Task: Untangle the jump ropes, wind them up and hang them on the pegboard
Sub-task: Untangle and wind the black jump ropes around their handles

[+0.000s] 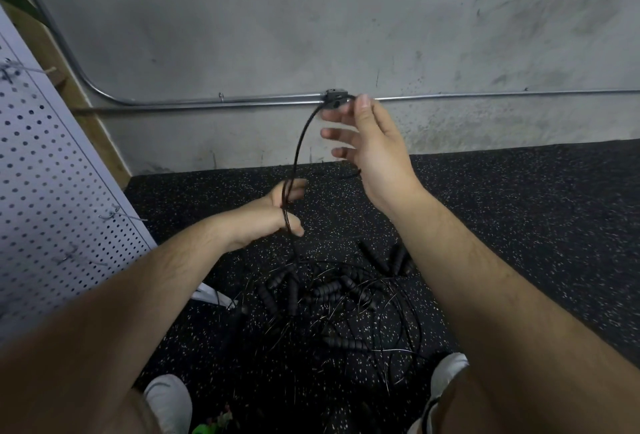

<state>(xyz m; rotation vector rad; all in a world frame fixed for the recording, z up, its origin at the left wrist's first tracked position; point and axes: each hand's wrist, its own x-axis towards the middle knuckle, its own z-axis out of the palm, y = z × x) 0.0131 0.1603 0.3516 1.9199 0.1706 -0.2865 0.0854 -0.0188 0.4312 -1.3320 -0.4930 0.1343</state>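
Head view: right hand (374,143) blurred, pinching rope (298,146); floor tangle (346,295) indistinct.

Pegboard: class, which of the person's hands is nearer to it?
Left. The left hand, looped with the jump rope, sits right of the pegboard; the right hand pinches the rope higher up and farther right.

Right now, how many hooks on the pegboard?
3 hooks on the pegboard: one at upper left, one near the right edge, one lower down. More may be out of frame.
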